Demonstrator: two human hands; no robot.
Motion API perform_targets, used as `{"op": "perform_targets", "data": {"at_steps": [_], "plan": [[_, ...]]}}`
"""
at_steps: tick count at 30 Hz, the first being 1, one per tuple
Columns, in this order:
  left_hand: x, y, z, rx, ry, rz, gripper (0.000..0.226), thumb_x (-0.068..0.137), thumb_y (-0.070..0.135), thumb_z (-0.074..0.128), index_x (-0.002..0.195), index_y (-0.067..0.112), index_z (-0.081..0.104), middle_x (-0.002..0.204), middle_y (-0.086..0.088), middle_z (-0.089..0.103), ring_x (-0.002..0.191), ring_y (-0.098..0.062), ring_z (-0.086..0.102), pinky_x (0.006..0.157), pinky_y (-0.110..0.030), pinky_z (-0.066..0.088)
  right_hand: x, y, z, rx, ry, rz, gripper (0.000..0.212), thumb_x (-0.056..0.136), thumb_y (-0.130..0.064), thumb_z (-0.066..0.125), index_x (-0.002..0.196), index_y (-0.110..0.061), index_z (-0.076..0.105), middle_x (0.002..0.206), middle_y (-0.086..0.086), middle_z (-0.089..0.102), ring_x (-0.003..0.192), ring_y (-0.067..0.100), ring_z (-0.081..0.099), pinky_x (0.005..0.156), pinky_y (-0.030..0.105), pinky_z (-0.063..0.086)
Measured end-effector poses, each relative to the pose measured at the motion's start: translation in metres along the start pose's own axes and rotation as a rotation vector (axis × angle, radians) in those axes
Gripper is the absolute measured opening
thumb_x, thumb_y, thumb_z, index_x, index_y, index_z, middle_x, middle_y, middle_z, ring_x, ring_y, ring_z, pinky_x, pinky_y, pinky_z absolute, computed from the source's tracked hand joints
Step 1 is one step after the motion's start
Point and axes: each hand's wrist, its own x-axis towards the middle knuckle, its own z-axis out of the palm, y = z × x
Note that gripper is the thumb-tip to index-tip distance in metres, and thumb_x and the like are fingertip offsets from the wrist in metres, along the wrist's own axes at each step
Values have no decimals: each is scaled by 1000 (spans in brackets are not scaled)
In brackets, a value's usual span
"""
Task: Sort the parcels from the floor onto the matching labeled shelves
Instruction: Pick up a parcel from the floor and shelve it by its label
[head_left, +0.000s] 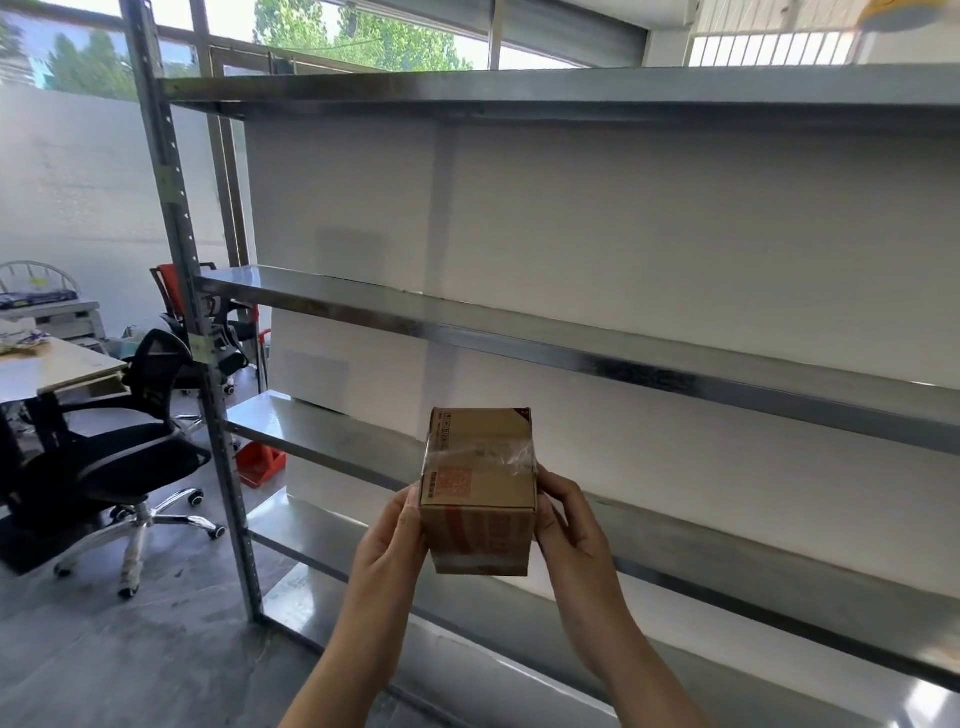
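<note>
**A:** Where is the parcel right now?

**B:** The cardboard parcel is off the floor, held up in front of the metal rack. It is level with the third shelf but rests on nothing. The left hand grips its left side and the right hand its right side, with the fingers curled round the box's edges.

**A:** Can you tell which shelf it belongs on?

**B:** No. There's an orange printed square on top under clear tape, too blurred to read. I can't make out any labels on the shelf edges either.

**A:** So how far along is the sorting?

**B:** Early, I'd judge. No parcel shows on the top shelf, the middle shelf or the lower boards. This one is picked up but not yet placed. The parcels on the floor are out of view, so I can't say how many remain.

**A:** Anything else around?

**B:** At the far left there's a bench with a black office chair beside it.
</note>
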Motion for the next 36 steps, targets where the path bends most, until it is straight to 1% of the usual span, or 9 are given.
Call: {"op": "perform_targets", "data": {"at_steps": [4, 6, 11, 14, 19, 25, 30, 34, 36], "plan": [[0, -4, -1, 86, -28, 36, 32, 104, 29, 40, 116, 20, 68, 106, -1, 75, 103, -13, 70, 80, -20, 56, -3, 3, 4, 45, 66, 54, 37, 89, -49, 52, 118, -30, 65, 118, -11, 71, 118, 12, 64, 105, 36, 52], [1, -3, -2, 124, -38, 57, 31, 104, 30, 40, 117, 22, 67, 107, -1, 75, 103, -12, 70, 77, -17, 56, -3, 4, 5, 55, 86, 68, 39, 87, -53, 52, 115, -30, 66, 117, -7, 72, 117, 17, 64, 107, 42, 50], [0, -4, 3, 139, -38, 89, 33, 102, 34, 35, 120, 30, 62, 107, 7, 73, 104, -5, 67, 83, -19, 54, -2, 1, 6, 1, 113, 123, 43, 78, -58, 51, 112, -36, 63, 112, -13, 70, 112, 8, 64, 95, 27, 53], [0, -8, 3, 135, -33, 86, 34, 102, 36, 35, 120, 31, 63, 108, 7, 73, 108, -8, 67, 91, -26, 50, -3, 3, 3, -29, 92, 260, 58, 71, -63, 50, 117, -28, 60, 118, -5, 68, 109, 11, 65, 99, 36, 54], [1, -4, 5, 233, -47, 124, 33, 105, 28, 35, 123, 33, 62, 110, 11, 72, 106, -3, 65, 84, -16, 52, -5, 2, -6, 14, 24, 334, 40, 98, -46, 47, 121, -17, 64, 112, 4, 76, 102, 16, 74, 79, 22, 60], [11, 7, 4, 240, -92, 108, 34, 106, 23, 39, 122, 34, 67, 113, 8, 73, 110, -7, 64, 89, -21, 49, -10, 1, -9, 78, 14, 299, 34, 101, -37, 47, 119, -19, 70, 110, 0, 79, 106, 16, 73, 89, 24, 58], [13, 7, 2, 240, -86, 41, 31, 105, 20, 43, 109, 31, 72, 102, 0, 76, 105, -21, 68, 98, -43, 53, -17, 4, -7, 59, 37, 288, 52, 86, -53, 55, 126, -23, 68, 116, -2, 76, 111, 14, 71, 96, 28, 55], [16, 14, -2, 171, -92, 26, 22, 103, 27, 48, 92, 24, 66, 93, -15, 72, 84, -21, 70, 83, -44, 55, -18, -5, -9, -31, -1, 214, 65, 73, -68, 62, 131, -39, 62, 124, -13, 72, 114, 4, 68, 102, 31, 51], [16, 18, -4, 116, -99, 21, 25, 102, 33, 48, 92, 14, 60, 89, -16, 71, 77, -20, 69, 76, -40, 55, -16, -10, -10, -79, -31, 178, 58, 79, -60, 64, 134, -42, 59, 128, -18, 69, 114, -2, 66, 95, 22, 51]]}}
